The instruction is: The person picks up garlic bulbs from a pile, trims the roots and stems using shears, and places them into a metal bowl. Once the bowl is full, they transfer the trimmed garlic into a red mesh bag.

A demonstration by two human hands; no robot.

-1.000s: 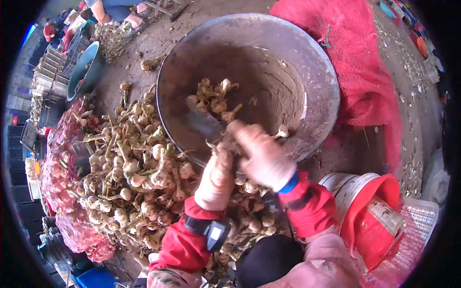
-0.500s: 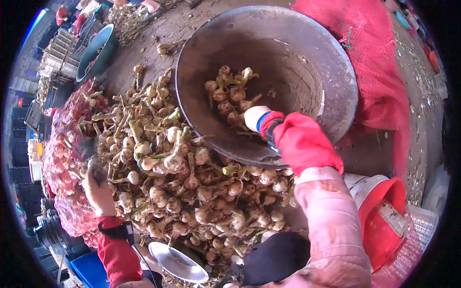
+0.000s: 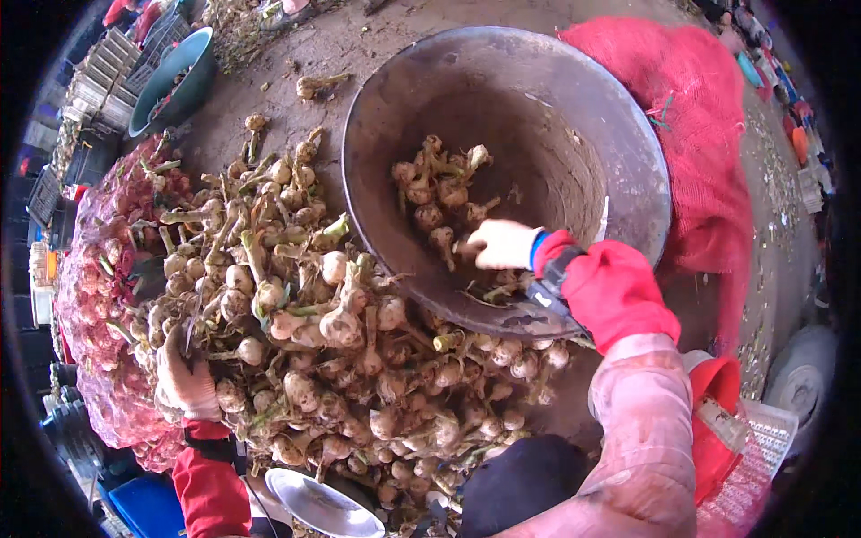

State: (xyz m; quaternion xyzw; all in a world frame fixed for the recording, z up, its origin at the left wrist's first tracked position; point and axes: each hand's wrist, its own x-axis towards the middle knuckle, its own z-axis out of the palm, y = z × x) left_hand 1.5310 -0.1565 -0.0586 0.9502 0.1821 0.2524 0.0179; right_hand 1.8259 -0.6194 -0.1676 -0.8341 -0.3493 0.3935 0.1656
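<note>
Inside a large dark metal basin [image 3: 619, 117], my right hand [image 3: 502, 244] in a pale glove has its fingers loosely bent, and no bulb shows in them. Just left of its fingertips lies a garlic bulb [image 3: 441, 238], part of a small cluster of stemmed garlic [image 3: 435, 184] on the basin floor. My left hand [image 3: 186, 381], gloved too, is curled at the left side of a broad heap of garlic [image 3: 314, 359]. A thin grey edge sticks up by its fingers; what it belongs to is unclear.
A pink net sack of garlic [image 3: 108, 332] stands beyond my left hand. Red mesh sacking [image 3: 682, 117] lies along the basin's right side. Near me are a white oval dish [image 3: 325, 504] and a red bag [image 3: 708, 448]. A green tub [image 3: 175, 81] sits far left.
My right hand has drawn back a little to the right and nearer me, away from the garlic cluster. My left hand stays beside the heap. The whole view has shifted slightly.
</note>
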